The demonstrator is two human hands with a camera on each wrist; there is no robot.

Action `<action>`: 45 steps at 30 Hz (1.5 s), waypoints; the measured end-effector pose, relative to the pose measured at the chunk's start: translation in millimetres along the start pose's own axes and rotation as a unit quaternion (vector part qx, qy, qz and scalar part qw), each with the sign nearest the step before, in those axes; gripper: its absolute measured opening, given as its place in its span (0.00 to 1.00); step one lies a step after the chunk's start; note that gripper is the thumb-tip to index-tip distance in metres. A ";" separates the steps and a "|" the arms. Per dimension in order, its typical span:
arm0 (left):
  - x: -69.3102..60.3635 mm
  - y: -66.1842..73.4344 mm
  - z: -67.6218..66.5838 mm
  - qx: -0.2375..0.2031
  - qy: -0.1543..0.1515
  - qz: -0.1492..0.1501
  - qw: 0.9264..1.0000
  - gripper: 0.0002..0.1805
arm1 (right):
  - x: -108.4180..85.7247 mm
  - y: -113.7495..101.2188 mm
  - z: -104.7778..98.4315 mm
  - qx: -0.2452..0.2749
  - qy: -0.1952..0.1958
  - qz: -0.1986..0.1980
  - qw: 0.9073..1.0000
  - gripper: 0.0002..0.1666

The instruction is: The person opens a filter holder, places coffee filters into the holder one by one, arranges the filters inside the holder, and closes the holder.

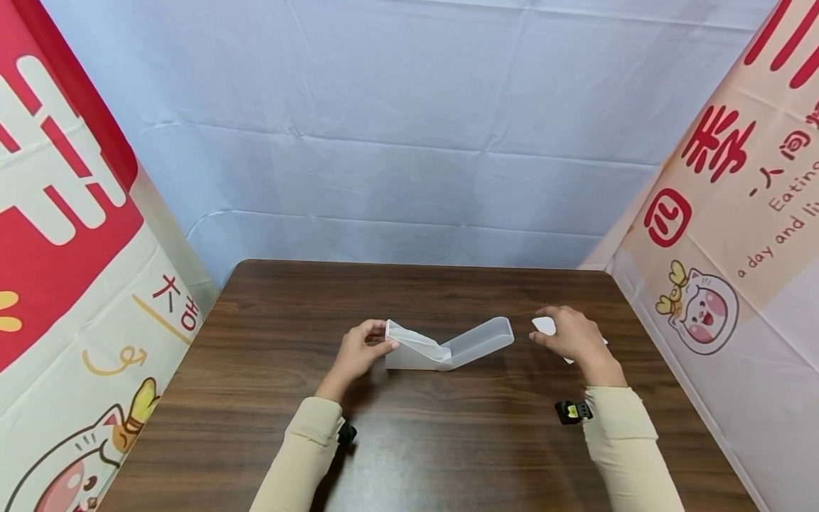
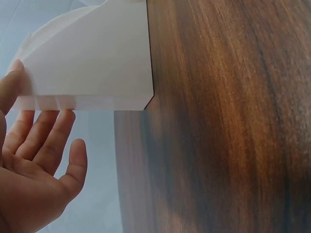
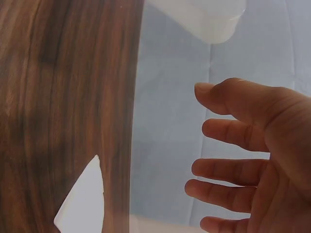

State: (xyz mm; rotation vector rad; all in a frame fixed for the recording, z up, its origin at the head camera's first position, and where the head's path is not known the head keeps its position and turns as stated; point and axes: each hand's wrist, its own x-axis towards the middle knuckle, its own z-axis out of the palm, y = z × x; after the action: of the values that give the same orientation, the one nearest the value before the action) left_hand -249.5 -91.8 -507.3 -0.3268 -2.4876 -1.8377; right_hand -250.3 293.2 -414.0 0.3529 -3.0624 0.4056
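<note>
A whitish translucent plastic box (image 1: 416, 358) stands on the table, its rounded lid (image 1: 480, 343) swung out to the right. Something thin and white (image 1: 417, 337) shows along its slanted opening; what it is cannot be made out. My left hand (image 1: 363, 350) grips the box's left end between thumb and fingers, as the left wrist view also shows. To the right of the lid, my right hand (image 1: 571, 336) hovers with fingers spread apart, holding nothing. Below it lies a flat white pointed piece (image 3: 85, 199), partly hidden by the hand in the head view.
The dark wood-grain table (image 1: 307, 299) fills the work area. A pale cloth (image 1: 397, 142) hangs behind its back edge, and printed cloths (image 1: 704, 313) hang at both sides. Black wrist devices (image 1: 569, 412) sit at the sleeves.
</note>
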 end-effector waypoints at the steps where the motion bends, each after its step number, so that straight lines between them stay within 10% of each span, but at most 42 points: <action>1: 0.0 0.1 -0.1 0.002 -0.001 0.000 1.000 0.21 | -0.6 1.0 0.2 0.000 0.001 0.001 1.000 0.30; 45: -1.2 -2.1 -0.1 -0.010 0.004 0.013 1.000 0.21 | 1.0 80.0 37.3 0.014 -0.080 0.132 0.988 0.29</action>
State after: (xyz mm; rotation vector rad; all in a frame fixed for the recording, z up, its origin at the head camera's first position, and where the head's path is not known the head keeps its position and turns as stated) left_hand -248.8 -92.7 -509.4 -0.3505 -2.4474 -1.8522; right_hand -269.6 358.5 -470.2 -0.0224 -3.2741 0.4512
